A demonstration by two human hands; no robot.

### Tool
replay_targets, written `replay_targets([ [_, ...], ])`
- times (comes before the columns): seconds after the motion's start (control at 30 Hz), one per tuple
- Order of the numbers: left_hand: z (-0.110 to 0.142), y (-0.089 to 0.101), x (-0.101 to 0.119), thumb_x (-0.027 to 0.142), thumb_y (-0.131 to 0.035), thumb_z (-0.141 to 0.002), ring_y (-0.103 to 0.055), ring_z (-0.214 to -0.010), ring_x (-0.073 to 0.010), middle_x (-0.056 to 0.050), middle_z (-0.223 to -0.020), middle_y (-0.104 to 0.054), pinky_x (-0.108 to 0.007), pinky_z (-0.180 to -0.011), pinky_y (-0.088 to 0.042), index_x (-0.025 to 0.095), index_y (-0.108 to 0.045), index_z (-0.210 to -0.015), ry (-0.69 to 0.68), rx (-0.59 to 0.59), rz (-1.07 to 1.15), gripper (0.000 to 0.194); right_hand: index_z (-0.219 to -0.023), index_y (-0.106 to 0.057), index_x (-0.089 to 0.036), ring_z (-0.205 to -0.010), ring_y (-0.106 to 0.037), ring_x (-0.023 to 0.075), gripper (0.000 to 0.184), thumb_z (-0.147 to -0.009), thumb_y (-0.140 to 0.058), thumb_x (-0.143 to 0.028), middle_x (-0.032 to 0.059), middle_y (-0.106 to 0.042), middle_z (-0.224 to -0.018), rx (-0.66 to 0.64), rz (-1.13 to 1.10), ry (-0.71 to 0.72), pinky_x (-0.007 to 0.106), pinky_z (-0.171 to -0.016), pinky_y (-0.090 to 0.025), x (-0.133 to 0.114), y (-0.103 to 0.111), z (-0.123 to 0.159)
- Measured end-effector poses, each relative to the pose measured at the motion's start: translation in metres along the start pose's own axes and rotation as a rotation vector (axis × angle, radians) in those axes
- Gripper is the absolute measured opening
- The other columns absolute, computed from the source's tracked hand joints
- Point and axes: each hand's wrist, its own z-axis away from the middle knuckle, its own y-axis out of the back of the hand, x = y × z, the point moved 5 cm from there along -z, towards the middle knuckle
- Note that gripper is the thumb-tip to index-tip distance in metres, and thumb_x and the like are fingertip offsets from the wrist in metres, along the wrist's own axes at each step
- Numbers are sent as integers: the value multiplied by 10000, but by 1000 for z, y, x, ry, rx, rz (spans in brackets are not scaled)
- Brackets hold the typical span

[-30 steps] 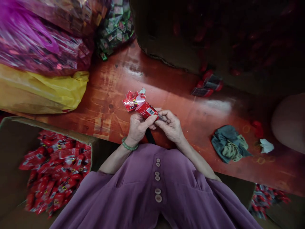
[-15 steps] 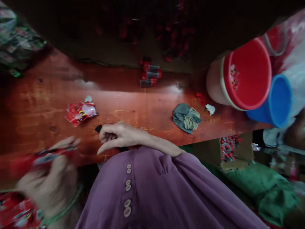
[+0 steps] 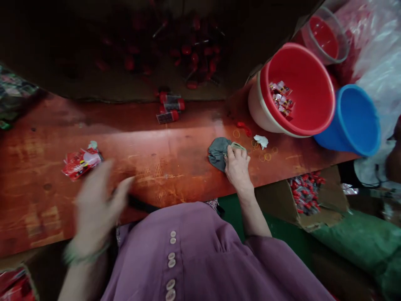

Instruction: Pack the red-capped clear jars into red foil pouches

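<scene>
Well, closest of all, a purple shirt [image 3: 200, 255] with paired buttons [image 3: 172, 263] down the front. At lower left, red packages [image 3: 14, 289] in a box cut by the frame edge. At right, below table level, a green sack [image 3: 363, 244] and just past it a cardboard box [image 3: 275, 202] of red-and-clear pieces [image 3: 304, 192].

Next, a green bracelet [image 3: 84, 256] at the left wrist, then the left hand [image 3: 95, 205], badly blurred, thumb spread wide from the fingers, with nothing visible between them. Near that thumb, a black strap [image 3: 141, 205] along the edge of the reddish-brown table [image 3: 181, 154].

Well apart, the right hand [image 3: 238, 167], fingers bent down onto a grey-green cloth [image 3: 217, 152] lying on the table, touching its right part; cannot tell whether clamped on it or merely resting there.

Just beyond the left fingers, flat red packets [image 3: 74, 164] in a small pile. Past the right hand, yellowish bands [image 3: 267, 157], a crumpled white scrap [image 3: 261, 141] and a small red piece [image 3: 244, 127].

Farther back, a cluster of red-ended tubes [image 3: 171, 108] by a large dark box [image 3: 206, 94]. At right, a red bucket [image 3: 313, 85] nested in a white bucket [image 3: 257, 102], small packets [image 3: 282, 98] inside; beside these, a blue bucket [image 3: 355, 121]. Behind, a clear container [image 3: 342, 47].
</scene>
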Motion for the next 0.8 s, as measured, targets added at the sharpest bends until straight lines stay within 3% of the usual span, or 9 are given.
replay_targets([
  [0.03,-15,-30,13,398,-533,-951,-617,-1151,-311,-82,-1282,-644,-524,-952,-544,290,-463,-1401,-93,-17,-64,468,-1327,-594,-89,-1049,-515,354,413,-955,-440,-181,226,-639,-1190,16,1,14,521,-862,-415,2,-3,-2],
  [0.1,-43,-106,43,400,-487,-971,-580,-1213,-317,-178,-1350,-594,-497,-993,-513,118,-450,-1394,-268,-259,-123,509,-1223,-674,-136,-984,-526,317,344,-960,-459,-190,178,-674,-1045,73,-9,63,468,-826,-402,5,-5,-5],
  [0.17,-63,-168,73,400,-493,-967,-580,-1164,-332,-204,-1343,-582,-492,-944,-498,63,-462,-1366,-380,-381,-243,524,-1086,-731,-169,-926,-528,282,271,-959,-497,-219,129,-678,-902,166,-37,131,427,-812,-380,8,-2,-7],
  [0.23,-74,-207,96,350,-451,-982,-588,-1088,-323,-208,-1261,-609,-485,-886,-476,49,-510,-1301,-456,-425,-328,442,-941,-750,-181,-862,-524,247,217,-948,-541,-243,88,-660,-785,263,-81,201,397,-812,-360,12,1,-8],
  [0.3,-76,-227,107,228,-370,-989,-587,-1024,-299,-183,-1115,-643,-469,-853,-444,76,-592,-1138,-535,-459,-347,307,-799,-729,-182,-805,-521,226,214,-930,-581,-265,66,-643,-714,312,-117,239,383,-811,-351,17,6,-9],
  [0.5,-82,-241,97,266,-293,-1016,-599,-897,-280,-160,-903,-661,-451,-789,-387,118,-651,-983,-562,-547,-213,389,-714,-660,-201,-687,-567,224,286,-929,-568,-364,63,-670,-682,-3,-207,261,353,-689,-387,31,37,-42],
  [0.57,-87,-239,92,343,-342,-1019,-609,-886,-273,-157,-900,-674,-435,-778,-397,121,-663,-963,-515,-544,-174,395,-783,-671,-209,-741,-604,232,245,-933,-548,-359,76,-699,-771,18,-283,290,349,-696,-420,17,58,-63],
  [0.7,-83,-213,78,183,-492,-955,-623,-869,-219,-114,-877,-690,-368,-816,-443,119,-676,-912,-504,-551,-59,200,-833,-671,-209,-762,-614,214,223,-952,-517,-319,67,-688,-801,25,-394,469,337,-731,-457,-60,77,-114],
  [0.8,-72,-167,49,49,-517,-885,-610,-756,-180,-69,-763,-671,-331,-790,-461,129,-683,-871,-494,-474,-37,185,-967,-700,-185,-894,-611,250,182,-930,-527,-226,108,-694,-945,-6,-282,546,375,-825,-462,-123,67,-147],
])
